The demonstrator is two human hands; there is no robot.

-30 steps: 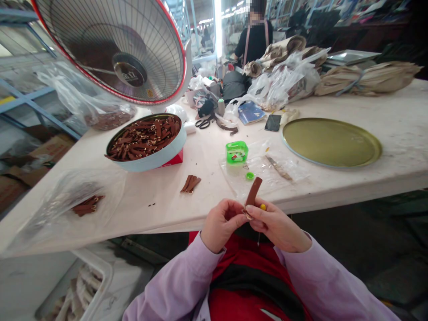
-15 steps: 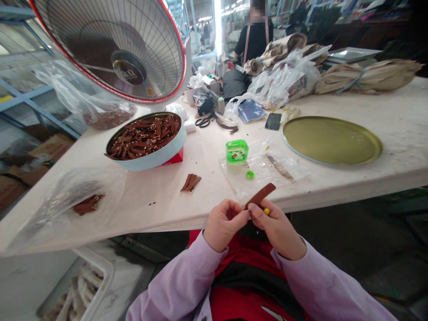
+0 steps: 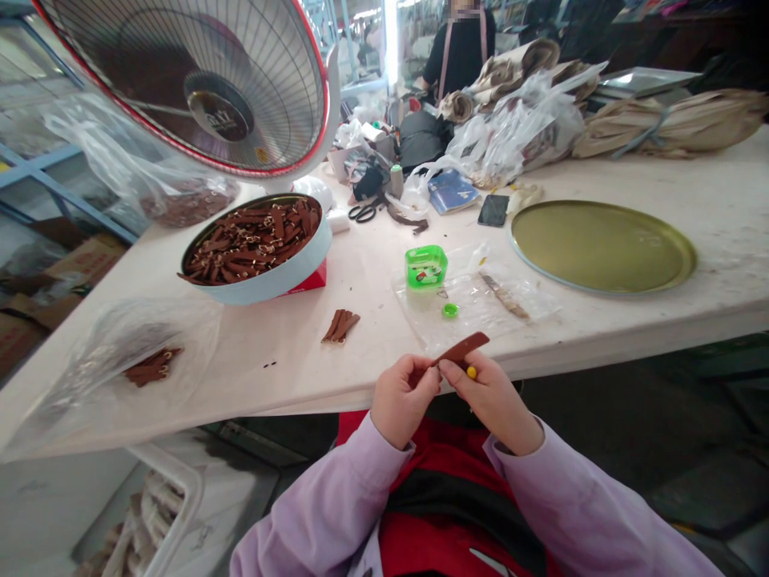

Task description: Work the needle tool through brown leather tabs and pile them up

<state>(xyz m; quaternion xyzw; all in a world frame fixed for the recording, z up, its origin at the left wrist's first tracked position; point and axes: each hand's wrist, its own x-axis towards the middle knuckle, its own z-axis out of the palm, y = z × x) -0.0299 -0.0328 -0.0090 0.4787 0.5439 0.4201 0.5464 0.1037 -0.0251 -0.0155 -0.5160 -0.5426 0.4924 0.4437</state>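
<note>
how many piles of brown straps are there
3: a heap in the tin, a loose pile to its right, a small pile at the front bag. The rear bag may hold another, too blurred to tell.

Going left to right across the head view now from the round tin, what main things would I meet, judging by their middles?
Round pale-blue tin heaped with brown strips, small pile of flat brown strips, translucent green plastic box, held flat brown strip, shallow round gold-coloured tray.

At my counter's (image 3: 300, 365) front left corner lies a bag (image 3: 114, 357), behind it a tin (image 3: 276, 274) of strips (image 3: 258, 240); rightward, a lid (image 3: 604, 244).
</note>
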